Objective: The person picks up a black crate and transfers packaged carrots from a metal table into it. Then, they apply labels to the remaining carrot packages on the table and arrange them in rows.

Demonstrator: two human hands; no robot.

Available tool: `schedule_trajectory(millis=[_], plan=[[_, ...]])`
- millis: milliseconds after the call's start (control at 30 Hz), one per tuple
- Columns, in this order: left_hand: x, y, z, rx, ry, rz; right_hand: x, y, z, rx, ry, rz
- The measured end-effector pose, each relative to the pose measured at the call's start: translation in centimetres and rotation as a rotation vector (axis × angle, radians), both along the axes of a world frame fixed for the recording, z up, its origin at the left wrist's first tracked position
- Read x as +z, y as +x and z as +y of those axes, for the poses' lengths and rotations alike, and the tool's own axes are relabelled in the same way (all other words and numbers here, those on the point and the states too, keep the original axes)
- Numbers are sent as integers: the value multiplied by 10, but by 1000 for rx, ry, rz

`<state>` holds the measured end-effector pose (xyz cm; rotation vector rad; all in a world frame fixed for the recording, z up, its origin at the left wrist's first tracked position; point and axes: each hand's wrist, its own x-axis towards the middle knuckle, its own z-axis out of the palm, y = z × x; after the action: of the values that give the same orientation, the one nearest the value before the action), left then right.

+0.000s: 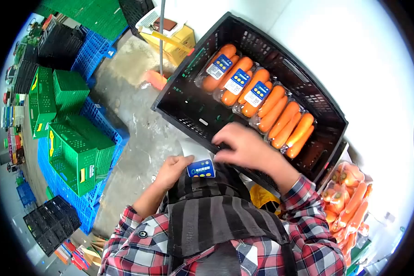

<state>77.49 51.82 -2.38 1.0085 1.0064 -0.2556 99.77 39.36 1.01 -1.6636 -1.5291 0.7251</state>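
My left hand point(172, 171) is closed in a pinch on the edge of a label strip point(195, 148). A blue and white printed label point(201, 169) shows on it, in front of my apron. To the right of the label is my right hand point(242, 146), slightly blurred, at the near edge of a black crate point(188, 110). Its thumb and curled fingers are apart, with nothing visible between them. Inside the crate lie several clear packs of carrots in a row. Three carry blue and white labels, such as the labelled pack point(237, 83); the packs nearer the right, like the bare pack point(300, 133), show none.
More bagged carrots point(347, 198) lie at the lower right. Green crates point(73, 156) stand on blue pallets point(60, 177) to the left. A cardboard box point(181, 43) and a pole point(161, 41) are beyond the black crate. A white wall point(354, 55) runs along the right.
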Motion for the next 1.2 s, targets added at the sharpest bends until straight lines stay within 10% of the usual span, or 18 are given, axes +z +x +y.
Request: schedule_trajectory(millis=[200, 333, 533, 567, 633, 733, 867, 967, 1033, 1200], plan=[[21, 13, -24, -315, 438, -179, -2, -49, -19, 208, 200, -278], [13, 28, -47, 66, 320, 72, 8, -51, -46, 181, 312, -319], [-52, -12, -15, 644, -193, -139, -10, 51, -112, -577, -104, -6], [-53, -20, -10, 631, -225, -175, -23, 77, -118, -800, -218, 468], [-24, -16, -16, 554, -262, -132, -64, 125, -132, -775, -184, 446], [15, -26, -2, -191, -208, 55, -117, 173, -129, -705, -294, 440], [-3, -48, 26, -576, -250, -284, -177, 195, -101, -619, -165, 545], [1, -32, 27, -720, -160, -165, -190, 196, -93, -730, -580, -296], [15, -7, 22, -807, -78, 80, -173, 192, -91, -858, -687, -402], [23, 14, -3, -108, -41, 217, -114, 130, -73, -713, -300, -118]])
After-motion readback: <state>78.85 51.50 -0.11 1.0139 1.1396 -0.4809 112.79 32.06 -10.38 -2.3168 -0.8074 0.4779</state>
